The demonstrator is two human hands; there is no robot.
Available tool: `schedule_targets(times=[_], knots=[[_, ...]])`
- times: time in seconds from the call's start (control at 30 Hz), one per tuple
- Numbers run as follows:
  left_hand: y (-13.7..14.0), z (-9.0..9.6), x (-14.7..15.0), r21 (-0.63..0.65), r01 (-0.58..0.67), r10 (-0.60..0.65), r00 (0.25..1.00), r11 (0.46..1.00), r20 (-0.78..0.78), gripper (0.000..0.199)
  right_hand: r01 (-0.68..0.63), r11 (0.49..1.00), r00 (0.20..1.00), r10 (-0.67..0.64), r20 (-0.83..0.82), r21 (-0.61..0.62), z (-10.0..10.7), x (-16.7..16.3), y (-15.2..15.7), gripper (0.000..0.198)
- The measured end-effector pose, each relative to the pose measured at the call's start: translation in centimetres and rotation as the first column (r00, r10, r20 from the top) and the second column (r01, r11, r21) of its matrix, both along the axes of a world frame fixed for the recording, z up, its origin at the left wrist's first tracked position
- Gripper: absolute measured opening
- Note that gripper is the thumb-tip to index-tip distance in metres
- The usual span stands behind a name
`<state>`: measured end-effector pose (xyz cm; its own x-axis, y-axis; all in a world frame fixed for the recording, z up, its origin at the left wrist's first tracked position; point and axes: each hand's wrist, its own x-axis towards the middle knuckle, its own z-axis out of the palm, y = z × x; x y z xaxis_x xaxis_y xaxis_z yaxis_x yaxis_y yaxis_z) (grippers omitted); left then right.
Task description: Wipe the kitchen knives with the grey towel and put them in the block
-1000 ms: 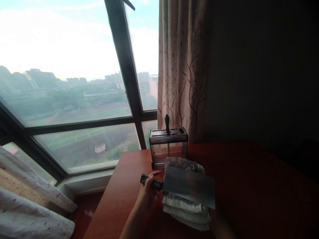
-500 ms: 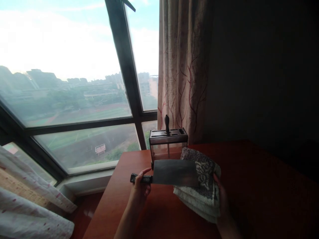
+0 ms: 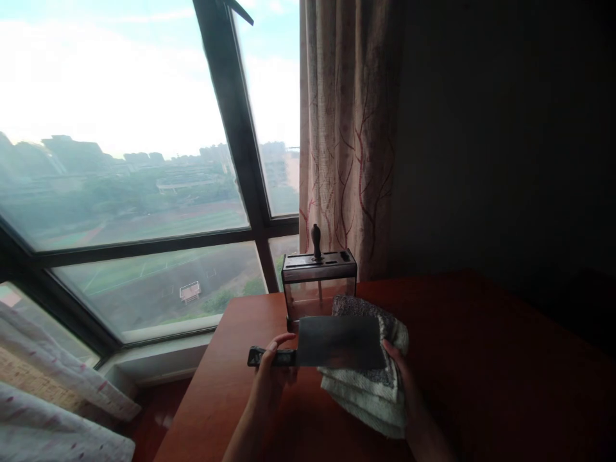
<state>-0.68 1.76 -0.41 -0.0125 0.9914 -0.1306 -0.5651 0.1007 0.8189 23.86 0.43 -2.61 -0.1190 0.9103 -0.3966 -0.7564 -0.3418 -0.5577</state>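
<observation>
A cleaver (image 3: 341,342) lies level above the table, its broad dark blade pointing right. My left hand (image 3: 270,375) is closed around its black handle. Behind the blade and to its right is a folded towel (image 3: 366,401), grey-patterned on one face and whitish below. My right hand (image 3: 399,366) grips the towel's right side, the thumb on top close to the blade's tip end; its other fingers are hidden under the cloth. Just beyond the blade stands a knife block (image 3: 319,266) with clear sides and a slotted top, one dark-handled tool upright in it.
The reddish-brown wooden table (image 3: 216,385) reaches away to the right into shadow. A window (image 3: 144,247) fills the left side, with a long curtain (image 3: 353,141) behind the knife block and a pale curtain (image 3: 52,423) at the lower left.
The towel and my right hand have moved left along the blade, so the thumb is now nearer its tip end. My left hand keeps its hold on the handle. The view has shifted slightly.
</observation>
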Motion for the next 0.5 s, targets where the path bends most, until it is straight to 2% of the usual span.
schedule_targets(times=[0.1,0.23,0.33,0.5], knots=[[-0.4,0.6,-0.5,0.034,0.081,-0.083,0.995,0.996,0.046,0.041,-0.004,1.000,1.000,0.004,-0.008,-0.017,0.7,-0.4,-0.2,0.047],[-0.2,0.4,-0.7,-0.065,0.042,-0.038,0.997,0.997,0.064,0.032,0.053,0.998,0.998,-0.052,0.037,-0.028,2.0,-0.7,-0.1,0.050],[0.2,0.0,-0.6,-0.120,-0.018,0.023,0.999,0.993,0.038,0.027,0.163,0.986,0.984,-0.159,0.083,-0.042,2.1,-0.1,0.2,0.047],[0.6,-0.4,-0.9,-0.125,-0.097,0.102,0.994,0.987,0.038,0.030,0.376,0.927,0.927,-0.375,0.025,-0.013,1.1,2.1,0.7,0.056]])
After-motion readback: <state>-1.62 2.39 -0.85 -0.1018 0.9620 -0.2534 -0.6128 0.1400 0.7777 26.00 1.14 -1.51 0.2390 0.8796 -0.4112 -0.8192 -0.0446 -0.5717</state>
